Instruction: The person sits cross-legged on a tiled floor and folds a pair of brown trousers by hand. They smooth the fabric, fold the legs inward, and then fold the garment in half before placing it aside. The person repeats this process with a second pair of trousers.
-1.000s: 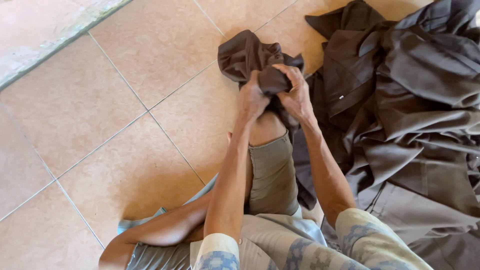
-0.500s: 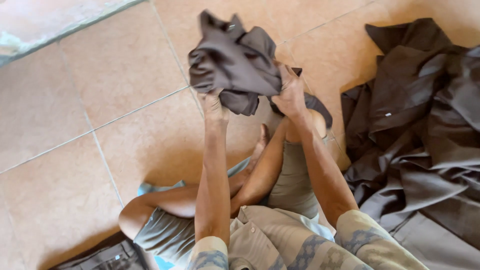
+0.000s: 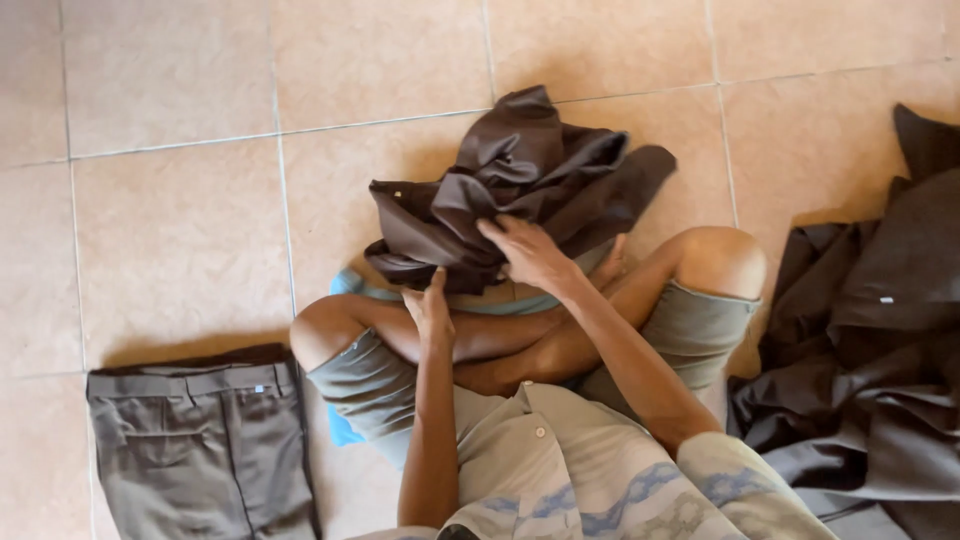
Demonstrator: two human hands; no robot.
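- Since approx half a sec ago the dark brown garment (image 3: 510, 195) is lower: it was lifted up off the floor between both hands, now it sits bunched on the person's crossed shins, spilling onto the tile floor (image 3: 180, 230) toward 12 o'clock.
- Right hand (image 3: 530, 252) lies on top of the bundle, fingers spread and pressing into the cloth, not pinching it shut.
- Left hand (image 3: 432, 312) is at the bundle's 7 o'clock edge, fingers curled up into the lower fold; grip looks loose, can't tell if it truly clamps.
- Judgement: the garment is set down in the lap for handling, no longer held in air.
- Around: folded grey-brown trousers (image 3: 195, 435) flat on floor at 8 o'clock, well apart from the bundle.
- Pile of dark garments (image 3: 880, 370) at 3–4 o'clock, just beside the right knee (image 3: 722, 262).
- Blue cloth (image 3: 345, 285) under the legs.
- In the way: the crossed legs crowd the bundle; little flat room there.
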